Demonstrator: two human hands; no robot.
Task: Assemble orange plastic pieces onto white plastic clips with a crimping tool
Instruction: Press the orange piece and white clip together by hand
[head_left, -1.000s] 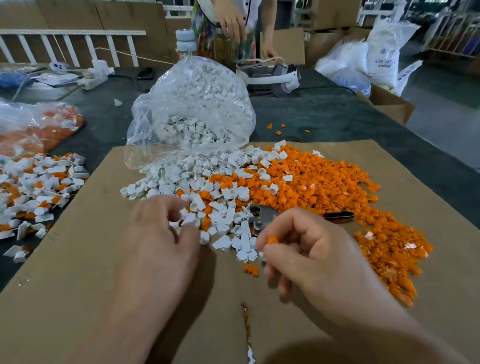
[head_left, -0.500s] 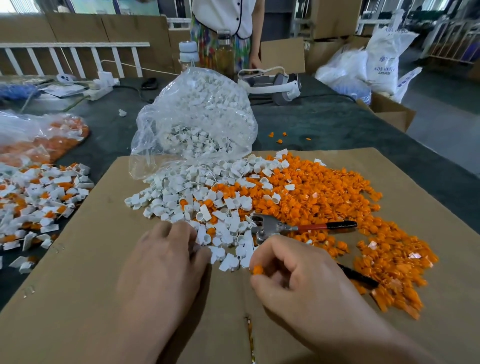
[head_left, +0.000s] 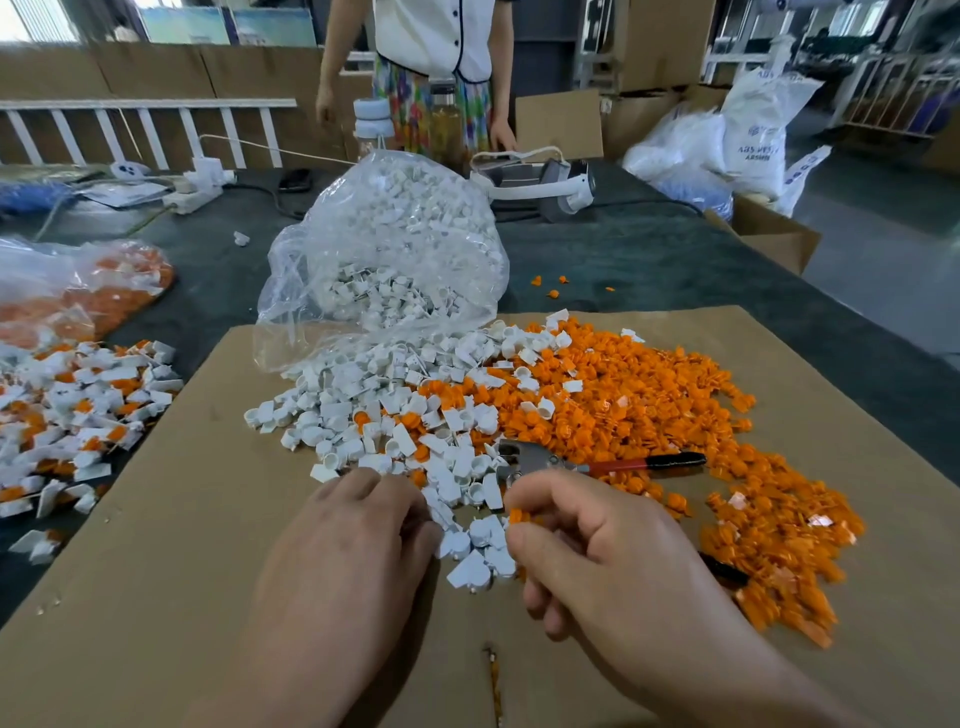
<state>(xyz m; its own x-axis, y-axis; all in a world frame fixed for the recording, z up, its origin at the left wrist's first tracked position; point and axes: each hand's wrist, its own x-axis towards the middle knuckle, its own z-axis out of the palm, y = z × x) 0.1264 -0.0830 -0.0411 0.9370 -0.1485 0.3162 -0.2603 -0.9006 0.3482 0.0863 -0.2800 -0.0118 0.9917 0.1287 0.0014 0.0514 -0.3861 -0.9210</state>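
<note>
A heap of white clips (head_left: 395, 415) spills from a clear bag (head_left: 384, 249) onto a cardboard sheet (head_left: 156, 571). To its right lies a heap of orange pieces (head_left: 649, 405). The crimping tool (head_left: 597, 462), with red and black handles, lies across the orange heap just beyond my right hand. My right hand (head_left: 597, 561) pinches one small orange piece (head_left: 515, 516) between thumb and forefinger. My left hand (head_left: 353, 540) lies palm down at the near edge of the white clips, its fingertips among them; what they hold is hidden.
Assembled white-and-orange parts (head_left: 67, 415) are piled at the left, with a bag of orange pieces (head_left: 78, 291) behind. A person (head_left: 431, 67) stands at the table's far side by a white headset (head_left: 540, 182). Boxes and sacks stand at the right.
The view has tilted up a little. My right hand drew back off the pliers, which now lie uncovered. My left hand stays at the white clips.
</note>
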